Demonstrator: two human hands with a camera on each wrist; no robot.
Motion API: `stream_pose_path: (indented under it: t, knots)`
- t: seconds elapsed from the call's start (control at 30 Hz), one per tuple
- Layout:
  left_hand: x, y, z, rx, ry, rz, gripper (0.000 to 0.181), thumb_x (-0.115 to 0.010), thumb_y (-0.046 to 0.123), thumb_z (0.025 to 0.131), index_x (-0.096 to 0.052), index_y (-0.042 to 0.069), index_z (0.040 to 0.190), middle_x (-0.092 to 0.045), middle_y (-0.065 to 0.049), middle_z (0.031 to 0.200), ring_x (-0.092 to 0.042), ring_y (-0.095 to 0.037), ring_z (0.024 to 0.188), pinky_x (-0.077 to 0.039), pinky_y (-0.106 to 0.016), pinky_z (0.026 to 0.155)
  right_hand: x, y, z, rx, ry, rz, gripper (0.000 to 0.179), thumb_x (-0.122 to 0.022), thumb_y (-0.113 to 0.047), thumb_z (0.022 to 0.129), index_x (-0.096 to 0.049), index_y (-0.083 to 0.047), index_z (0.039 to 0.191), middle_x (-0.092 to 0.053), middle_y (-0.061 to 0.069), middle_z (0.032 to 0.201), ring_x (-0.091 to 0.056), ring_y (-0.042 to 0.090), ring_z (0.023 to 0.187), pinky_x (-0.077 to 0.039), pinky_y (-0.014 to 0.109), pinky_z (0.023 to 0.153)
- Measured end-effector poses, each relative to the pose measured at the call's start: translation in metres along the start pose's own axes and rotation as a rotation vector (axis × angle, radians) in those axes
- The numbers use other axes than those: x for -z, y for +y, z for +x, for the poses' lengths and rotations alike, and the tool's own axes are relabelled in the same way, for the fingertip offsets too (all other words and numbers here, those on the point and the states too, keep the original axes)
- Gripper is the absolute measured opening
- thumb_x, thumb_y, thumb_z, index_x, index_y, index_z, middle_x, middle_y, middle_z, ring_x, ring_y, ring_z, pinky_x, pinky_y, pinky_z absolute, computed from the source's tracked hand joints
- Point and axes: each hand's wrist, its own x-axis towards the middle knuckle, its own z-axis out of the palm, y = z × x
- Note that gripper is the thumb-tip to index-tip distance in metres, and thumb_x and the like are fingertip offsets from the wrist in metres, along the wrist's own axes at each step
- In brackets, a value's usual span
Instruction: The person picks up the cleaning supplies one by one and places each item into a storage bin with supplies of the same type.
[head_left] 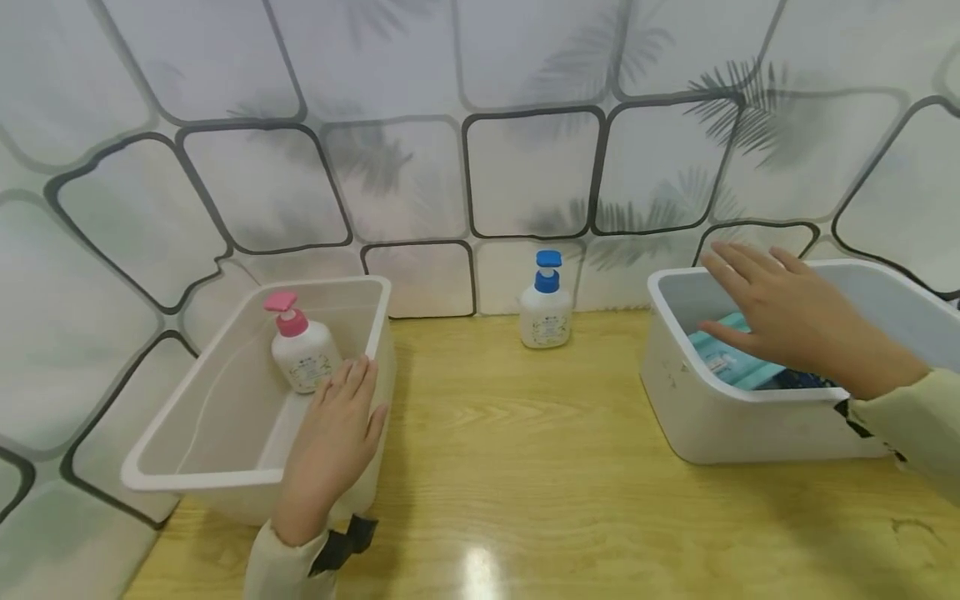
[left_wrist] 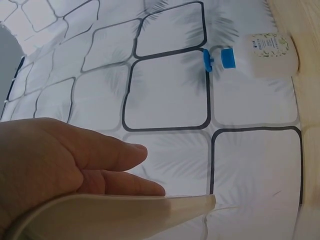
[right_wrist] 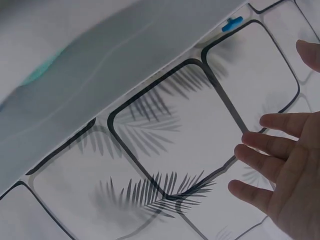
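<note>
Left hand [head_left: 333,442] is at the inner rim of the left bin [head_left: 202,481], grip loose, fingers straight, holding nothing. Right hand [head_left: 787,312] hovers over the right bin [head_left: 720,429], fingers spread, grip bare too, partly covering a teal packet [head_left: 731,362] inside. The pink-topped bottle [head_left: 303,358] sits in the left bin just past the left fingertips; can't tell if they touch. Farther back, a blue-topped bottle [head_left: 546,321] stands on the table [head_left: 510,467] between the bins, near the patterned wall [head_left: 532,175].
</note>
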Motion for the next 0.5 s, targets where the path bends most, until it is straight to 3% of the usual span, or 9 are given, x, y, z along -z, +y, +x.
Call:
stream_pose_path:
  t: [0.13,0.3,0.5]
  knots:
    - [0.001,0.0,0.0,-0.001,-0.005,-0.002,0.054,-0.052,0.019,0.095,-0.037,-0.007,0.14,-0.038,-0.023,0.146,-0.033,-0.04,0.137,-0.023,-0.057,0.113,0.0,-0.008,-0.002,-0.005,-0.002,-0.011,0.083,-0.068,-0.044,0.08,-0.035,0.002,0.142,-0.038,0.026,0.144,-0.039,0.042,0.13,-0.03,0.062,0.106]
    - [0.001,-0.001,0.0,-0.013,0.003,0.002,0.054,-0.053,0.018,0.094,-0.038,-0.008,0.139,-0.039,-0.024,0.145,-0.034,-0.041,0.136,-0.025,-0.058,0.112,-0.016,-0.021,-0.005,0.022,0.054,-0.031,0.078,-0.069,-0.039,0.08,-0.041,0.005,0.138,-0.044,0.026,0.14,-0.045,0.042,0.125,-0.037,0.06,0.102]
    - [0.0,-0.001,-0.001,-0.016,0.004,0.0,0.053,-0.053,0.018,0.095,-0.039,-0.008,0.139,-0.039,-0.024,0.145,-0.034,-0.041,0.136,-0.025,-0.058,0.112,-0.036,-0.032,-0.006,-0.055,0.007,0.03,0.071,-0.061,-0.034,0.088,-0.036,0.006,0.141,-0.037,0.028,0.144,-0.037,0.043,0.132,-0.029,0.063,0.106]
